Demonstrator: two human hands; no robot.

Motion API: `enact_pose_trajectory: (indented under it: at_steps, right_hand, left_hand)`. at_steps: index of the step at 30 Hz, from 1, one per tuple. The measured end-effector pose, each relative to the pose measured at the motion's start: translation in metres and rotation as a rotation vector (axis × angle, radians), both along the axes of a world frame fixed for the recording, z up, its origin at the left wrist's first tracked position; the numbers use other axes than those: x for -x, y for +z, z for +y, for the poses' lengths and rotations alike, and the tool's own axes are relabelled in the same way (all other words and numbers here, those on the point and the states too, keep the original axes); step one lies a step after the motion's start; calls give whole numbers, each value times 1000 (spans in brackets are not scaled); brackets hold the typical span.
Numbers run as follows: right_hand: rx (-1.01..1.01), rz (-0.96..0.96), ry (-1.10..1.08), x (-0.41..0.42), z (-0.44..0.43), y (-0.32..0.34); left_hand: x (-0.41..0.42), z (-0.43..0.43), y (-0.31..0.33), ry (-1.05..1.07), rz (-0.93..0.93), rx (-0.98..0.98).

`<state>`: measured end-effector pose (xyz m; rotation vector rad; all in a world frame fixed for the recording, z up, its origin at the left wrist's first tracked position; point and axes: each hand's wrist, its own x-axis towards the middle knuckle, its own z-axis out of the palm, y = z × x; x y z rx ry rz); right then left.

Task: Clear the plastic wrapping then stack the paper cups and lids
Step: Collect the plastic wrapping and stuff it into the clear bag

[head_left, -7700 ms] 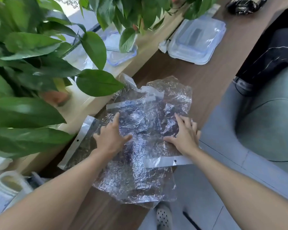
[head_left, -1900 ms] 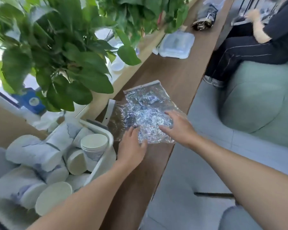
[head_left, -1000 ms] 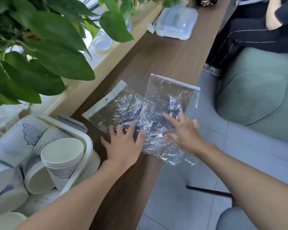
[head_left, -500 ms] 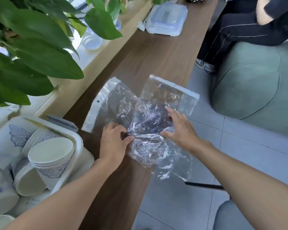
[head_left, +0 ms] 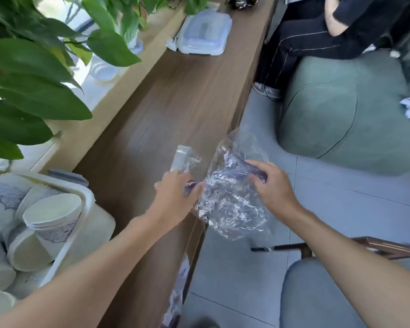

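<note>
Right now the step looks to be bunching up the plastic wrapping (head_left: 230,209) so it can be put out of the way. The left hand (head_left: 173,195) has its fingers curled round the wrapping's left side, and the right hand (head_left: 275,188) grips the upper right part with bent fingers. The crinkled sheet sits between the two hands, touching both. Most of it hangs past the long edge of the table (head_left: 187,91) on the person's side, over the floor (head_left: 329,209). Only its stiff white strip (head_left: 181,157) lies on the wood, just beyond the left hand.

To do this well, I'd bring the hands together and fold the loose lower flap inward, then tuck the white strip in so nothing trails. Slippery film springs open, so a firm squeeze seems wise. The paper cups (head_left: 52,214) wait in a white bin (head_left: 88,197) at the table's near left end, well apart from the wrapping.
</note>
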<state>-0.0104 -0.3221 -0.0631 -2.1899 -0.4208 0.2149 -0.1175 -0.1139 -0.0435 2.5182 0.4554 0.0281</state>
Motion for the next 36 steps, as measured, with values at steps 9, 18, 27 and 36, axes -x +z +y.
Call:
enact_pose_trajectory:
  at_steps: [9, 18, 27, 36]
  right_hand:
    - [-124, -141, -285, 36, -172, 79]
    - [-71, -255, -620, 141, -391, 141]
    - [11, -253, -1050, 289, -587, 167]
    - [131, -157, -1317, 452, -714, 158]
  left_hand:
    - [-31, -143, 79, -277, -142, 159]
    - [-14, -351, 132, -521, -151, 352]
    - [31, -533, 152, -687, -157, 381]
    - [135, -756, 154, -1226, -90, 200]
